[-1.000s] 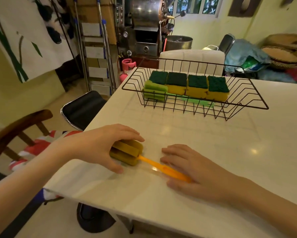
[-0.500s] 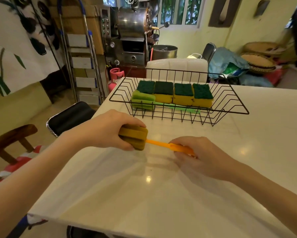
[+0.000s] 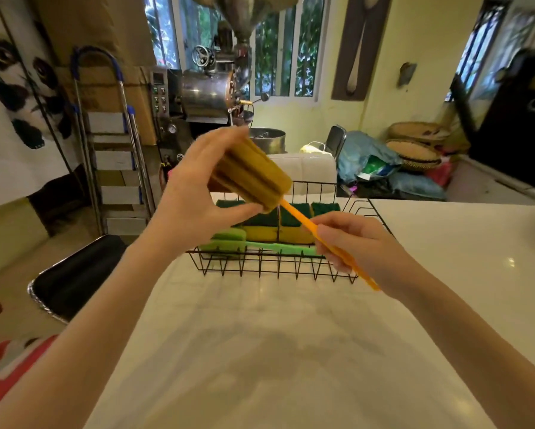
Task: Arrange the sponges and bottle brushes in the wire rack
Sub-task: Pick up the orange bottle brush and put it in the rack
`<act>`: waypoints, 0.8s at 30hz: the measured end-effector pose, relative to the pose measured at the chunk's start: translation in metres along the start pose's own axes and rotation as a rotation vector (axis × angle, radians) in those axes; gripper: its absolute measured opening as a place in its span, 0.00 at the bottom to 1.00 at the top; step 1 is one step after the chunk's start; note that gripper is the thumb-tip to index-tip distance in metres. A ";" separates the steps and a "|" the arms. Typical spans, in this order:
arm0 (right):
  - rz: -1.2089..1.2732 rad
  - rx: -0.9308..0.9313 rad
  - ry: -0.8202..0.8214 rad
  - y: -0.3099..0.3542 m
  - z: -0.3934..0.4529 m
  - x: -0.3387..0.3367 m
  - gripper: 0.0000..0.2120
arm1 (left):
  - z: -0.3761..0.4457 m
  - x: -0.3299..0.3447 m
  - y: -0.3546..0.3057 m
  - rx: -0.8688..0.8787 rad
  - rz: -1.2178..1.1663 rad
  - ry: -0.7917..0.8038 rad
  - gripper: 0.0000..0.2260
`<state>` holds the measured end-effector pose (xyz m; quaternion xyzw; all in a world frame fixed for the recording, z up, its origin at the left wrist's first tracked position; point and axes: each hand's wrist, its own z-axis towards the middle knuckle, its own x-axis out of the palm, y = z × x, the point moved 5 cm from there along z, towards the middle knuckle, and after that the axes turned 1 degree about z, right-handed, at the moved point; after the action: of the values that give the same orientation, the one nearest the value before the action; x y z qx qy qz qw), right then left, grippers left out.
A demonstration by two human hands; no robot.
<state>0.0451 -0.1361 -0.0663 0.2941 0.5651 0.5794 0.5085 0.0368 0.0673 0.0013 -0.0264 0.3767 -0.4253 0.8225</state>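
I hold an orange bottle brush (image 3: 254, 178) in the air over the near side of the black wire rack (image 3: 275, 267). My left hand (image 3: 195, 196) grips its ochre sponge head, raised and tilted away. My right hand (image 3: 353, 243) pinches the thin orange handle lower down. Inside the rack stands a row of yellow sponges with dark green tops (image 3: 294, 226), partly hidden by my hands. A green bottle brush (image 3: 238, 239) lies along the rack's front.
The rack sits on a white table (image 3: 291, 351). A black chair seat (image 3: 74, 274) is at the table's left edge. Behind stand a stepladder (image 3: 114, 156), a metal roasting machine (image 3: 210, 94) and woven baskets (image 3: 414, 150).
Both hands have lifted the orange brush off the table and carried it up and forward over the rack. Its sponge head now tilts upward. My view has moved closer to the rack.
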 end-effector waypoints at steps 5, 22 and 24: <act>0.591 -0.009 0.006 0.009 0.025 0.003 0.10 | 0.012 0.031 0.010 -0.369 -0.582 0.042 0.36; 0.154 -0.101 -0.322 -0.013 0.041 -0.003 0.06 | 0.002 0.086 0.039 -0.408 -0.474 0.574 0.08; -0.091 -0.046 -0.289 -0.011 0.041 -0.010 0.08 | 0.005 0.082 0.044 -0.359 -0.327 0.594 0.09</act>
<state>0.0880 -0.1324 -0.0666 0.3368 0.4855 0.5201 0.6167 0.0991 0.0346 -0.0601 -0.1054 0.6580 -0.4671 0.5811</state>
